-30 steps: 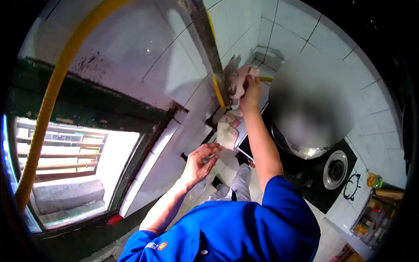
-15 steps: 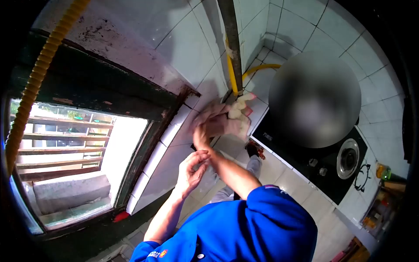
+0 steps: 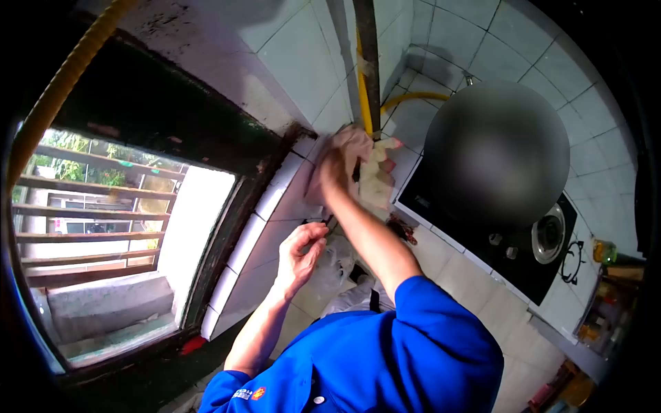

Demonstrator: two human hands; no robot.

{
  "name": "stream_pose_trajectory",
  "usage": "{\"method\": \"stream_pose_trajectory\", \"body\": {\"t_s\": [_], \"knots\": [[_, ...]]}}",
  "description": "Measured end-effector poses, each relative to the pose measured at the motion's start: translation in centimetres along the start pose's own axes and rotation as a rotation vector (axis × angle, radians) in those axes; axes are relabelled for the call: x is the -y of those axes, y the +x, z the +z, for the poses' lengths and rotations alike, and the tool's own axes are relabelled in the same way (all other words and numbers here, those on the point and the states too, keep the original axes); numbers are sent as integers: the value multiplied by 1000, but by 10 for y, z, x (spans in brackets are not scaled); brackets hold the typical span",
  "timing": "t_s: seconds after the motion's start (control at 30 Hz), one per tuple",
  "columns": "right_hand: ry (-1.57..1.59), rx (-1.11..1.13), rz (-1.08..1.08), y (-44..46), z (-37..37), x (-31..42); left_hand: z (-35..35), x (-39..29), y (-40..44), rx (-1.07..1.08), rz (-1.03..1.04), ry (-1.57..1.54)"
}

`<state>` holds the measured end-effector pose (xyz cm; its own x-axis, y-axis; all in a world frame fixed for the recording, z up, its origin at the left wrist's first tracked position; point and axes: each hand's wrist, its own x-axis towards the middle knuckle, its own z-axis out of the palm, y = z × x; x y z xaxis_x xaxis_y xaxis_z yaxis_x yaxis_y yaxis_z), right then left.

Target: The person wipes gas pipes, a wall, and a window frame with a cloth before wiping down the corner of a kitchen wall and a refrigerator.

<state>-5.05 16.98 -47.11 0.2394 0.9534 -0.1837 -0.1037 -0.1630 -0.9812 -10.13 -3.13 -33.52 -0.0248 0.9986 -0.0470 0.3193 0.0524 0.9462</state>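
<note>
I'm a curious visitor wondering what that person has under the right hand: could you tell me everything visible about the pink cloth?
The pink cloth is pale, looks like soft fabric and seems loosely bunched. The right hand is on it, but blur hides how the fingers hold it. It is at the white tiled wall, beside the dark bar. A cream, cloth-like piece lies just right of it in the view; whether they overlap is unclear.

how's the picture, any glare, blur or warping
Head view: the window glares, washed white along its right; head view: right hand and pinkish cloth look smeared; head view: a round grey blur hides part of the stove; head view: edges round off to black, fisheye-like.
</note>
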Motion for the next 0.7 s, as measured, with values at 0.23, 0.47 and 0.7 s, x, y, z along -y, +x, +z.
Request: {"method": "stream_pose_trajectory", "body": {"t_s": [0.23, 0.47, 0.7], "knots": [[-234, 176, -71, -109, 24, -19, -13, 27, -26, -28, -17, -124], [-47, 182, -188, -71, 17, 10, -33, 25, -58, -166, -96, -232], [-148, 262, -362, -124, 4, -12, -36, 24, -89, -244, -160, -220]]}}
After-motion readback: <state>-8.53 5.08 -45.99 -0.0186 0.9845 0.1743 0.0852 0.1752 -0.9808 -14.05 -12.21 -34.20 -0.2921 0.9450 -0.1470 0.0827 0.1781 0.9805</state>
